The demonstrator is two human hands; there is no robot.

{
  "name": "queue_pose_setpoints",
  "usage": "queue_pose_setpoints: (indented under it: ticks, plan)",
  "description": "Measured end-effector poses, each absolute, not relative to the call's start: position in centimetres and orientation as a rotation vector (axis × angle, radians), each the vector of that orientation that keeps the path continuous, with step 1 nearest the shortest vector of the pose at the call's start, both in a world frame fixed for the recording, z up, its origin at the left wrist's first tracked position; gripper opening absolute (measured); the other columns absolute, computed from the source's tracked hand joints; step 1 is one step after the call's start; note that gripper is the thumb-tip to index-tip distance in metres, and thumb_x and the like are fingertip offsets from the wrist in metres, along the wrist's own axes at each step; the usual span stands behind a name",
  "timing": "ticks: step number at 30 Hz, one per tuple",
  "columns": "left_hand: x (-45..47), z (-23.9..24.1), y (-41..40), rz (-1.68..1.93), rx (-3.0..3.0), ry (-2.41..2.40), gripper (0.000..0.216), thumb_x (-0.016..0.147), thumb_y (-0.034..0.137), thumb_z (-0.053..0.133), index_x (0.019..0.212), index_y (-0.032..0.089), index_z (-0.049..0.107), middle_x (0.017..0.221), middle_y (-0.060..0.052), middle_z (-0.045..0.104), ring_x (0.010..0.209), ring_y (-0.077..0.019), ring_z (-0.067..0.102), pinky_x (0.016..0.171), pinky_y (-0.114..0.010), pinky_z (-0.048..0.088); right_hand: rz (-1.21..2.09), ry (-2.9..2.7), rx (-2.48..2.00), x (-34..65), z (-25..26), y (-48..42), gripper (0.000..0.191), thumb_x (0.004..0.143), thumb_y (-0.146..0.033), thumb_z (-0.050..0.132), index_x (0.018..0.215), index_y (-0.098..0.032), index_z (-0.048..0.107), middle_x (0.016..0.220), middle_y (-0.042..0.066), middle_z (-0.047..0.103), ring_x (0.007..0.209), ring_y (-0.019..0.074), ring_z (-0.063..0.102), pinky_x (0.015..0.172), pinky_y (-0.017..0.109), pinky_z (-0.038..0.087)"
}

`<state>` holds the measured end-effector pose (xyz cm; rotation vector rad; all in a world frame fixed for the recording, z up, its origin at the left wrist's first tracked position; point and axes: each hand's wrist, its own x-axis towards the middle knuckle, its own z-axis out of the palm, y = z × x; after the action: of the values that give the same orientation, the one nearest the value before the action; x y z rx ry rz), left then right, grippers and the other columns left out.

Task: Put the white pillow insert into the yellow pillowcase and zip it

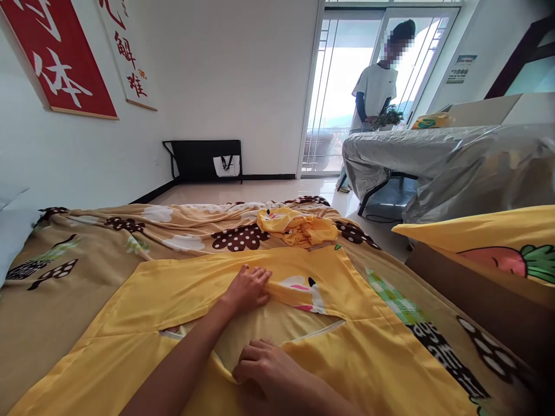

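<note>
A yellow pillowcase (130, 300) with a printed white animal face lies spread flat, its zippered slit gaping across the middle. My left hand (248, 289) reaches to the far edge of that slit, fingers bent over the fabric and closed on it. Nearer to me, my right hand (269, 370) has its fingers curled around the near edge. Between the two hands the pale yellow inside shows. Just beyond the pillowcase sits a crumpled yellow printed cloth (299, 226).
Beneath everything is a tan patterned blanket (69, 306). At right, another yellow printed cloth (477, 231) rests over a cardboard box (472, 289). Farther back stand a plastic-covered table (411, 144) and a person (373, 92) by the glass door. A black folded frame (195, 159) leans against the wall.
</note>
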<state>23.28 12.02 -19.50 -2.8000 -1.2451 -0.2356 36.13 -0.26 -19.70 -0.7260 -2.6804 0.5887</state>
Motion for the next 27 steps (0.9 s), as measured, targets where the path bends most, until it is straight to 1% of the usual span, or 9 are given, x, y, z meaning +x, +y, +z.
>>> queue_pose_setpoints:
  ticks: [3, 6, 9, 11, 15, 18, 22, 24, 27]
  plan:
    - [22.3, -19.2, 12.5, -0.188, -2.734, -1.203, 0.04, 0.089, 0.023, 0.037, 0.126, 0.015, 0.049, 0.121, -0.014, 0.059, 0.115, -0.0275, 0.05, 0.102, -0.048, 0.027, 0.562, -2.696, -0.732, 36.0, -19.9, -0.3, 0.015, 0.075, -0.022, 0.058, 0.089, -0.021, 0.064, 0.088, 0.0, 0.064, 0.083, 0.0128, 0.055, 0.077, 0.02, 0.039]
    - [21.6, -18.8, 12.1, -0.162, -2.703, -1.22, 0.043, 0.088, 0.012, 0.029, 0.126, 0.013, 0.049, 0.118, -0.016, 0.06, 0.112, -0.0275, 0.051, 0.101, -0.048, 0.027, 0.57, -2.702, -0.737, 36.3, -19.6, 0.0, 0.016, 0.077, -0.028, 0.06, 0.092, -0.022, 0.065, 0.088, 0.0, 0.064, 0.083, 0.013, 0.056, 0.079, 0.022, 0.039]
    - [21.1, -18.6, 11.4, -0.198, -2.734, -1.279, 0.05, 0.082, 0.012, 0.039, 0.131, 0.017, 0.043, 0.128, -0.013, 0.054, 0.118, -0.0252, 0.047, 0.101, -0.045, 0.027, 0.604, -2.601, -0.894, 37.5, -18.4, 1.2, 0.024, 0.084, -0.039, 0.055, 0.096, -0.022, 0.067, 0.088, 0.002, 0.066, 0.085, 0.015, 0.057, 0.082, 0.026, 0.039]
    - [20.8, -18.6, 11.1, -0.226, -2.784, -1.316, 0.059, 0.076, 0.013, 0.045, 0.134, 0.02, 0.04, 0.134, -0.01, 0.05, 0.122, -0.0239, 0.042, 0.103, -0.043, 0.027, 0.616, -2.522, -1.052, 38.9, -17.7, 2.3, 0.026, 0.089, -0.038, 0.047, 0.097, -0.022, 0.067, 0.092, 0.003, 0.066, 0.091, 0.0168, 0.057, 0.086, 0.029, 0.038]
    - [20.0, -18.9, 11.4, -0.234, -2.761, -1.434, 0.054, 0.076, 0.016, 0.046, 0.13, 0.019, 0.045, 0.132, -0.01, 0.052, 0.12, -0.024, 0.045, 0.099, -0.042, 0.03, 0.619, -2.478, -1.261, 41.3, -17.9, 4.4, 0.032, 0.09, -0.04, 0.045, 0.114, -0.026, 0.061, 0.124, 0.005, 0.056, 0.115, 0.0223, 0.047, 0.098, 0.038, 0.034]
    - [19.6, -19.3, 11.6, -0.258, -2.72, -1.492, 0.048, 0.081, 0.016, 0.042, 0.129, 0.017, 0.046, 0.129, -0.01, 0.055, 0.116, -0.0234, 0.049, 0.096, -0.04, 0.034, 0.441, -2.367, -1.446, 41.5, -18.8, 4.9, 0.044, 0.088, -0.041, 0.046, 0.126, -0.018, 0.051, 0.138, 0.012, 0.044, 0.126, 0.0277, 0.038, 0.104, 0.044, 0.028]
    - [19.6, -19.7, 11.7, -0.284, -2.702, -1.502, 0.048, 0.082, 0.014, 0.041, 0.129, 0.018, 0.047, 0.123, -0.01, 0.059, 0.109, -0.0225, 0.053, 0.095, -0.038, 0.036, 0.32, -2.347, -1.407, 39.9, -18.9, 4.0, 0.024, 0.089, -0.025, 0.041, 0.096, -0.019, 0.063, 0.104, 0.008, 0.064, 0.1, 0.0215, 0.055, 0.089, 0.036, 0.039]
    - [19.9, -19.7, 11.7, -0.298, -2.692, -1.503, 0.047, 0.081, 0.013, 0.041, 0.128, 0.017, 0.048, 0.12, -0.01, 0.06, 0.108, -0.0232, 0.054, 0.095, -0.038, 0.036, 0.36, -2.43, -1.239, 39.0, -18.8, 3.4, 0.023, 0.09, -0.023, 0.041, 0.084, -0.021, 0.063, 0.087, 0.003, 0.065, 0.086, 0.017, 0.056, 0.082, 0.031, 0.04]
    - [20.2, -19.5, 11.8, -0.326, -2.678, -1.501, 0.044, 0.083, 0.013, 0.039, 0.125, 0.017, 0.051, 0.119, -0.01, 0.061, 0.109, -0.0235, 0.053, 0.096, -0.039, 0.035, 0.396, -2.486, -1.151, 38.7, -19.3, 3.4, 0.018, 0.088, -0.032, 0.048, 0.093, -0.024, 0.063, 0.095, 0.002, 0.063, 0.094, 0.0176, 0.055, 0.086, 0.031, 0.039]
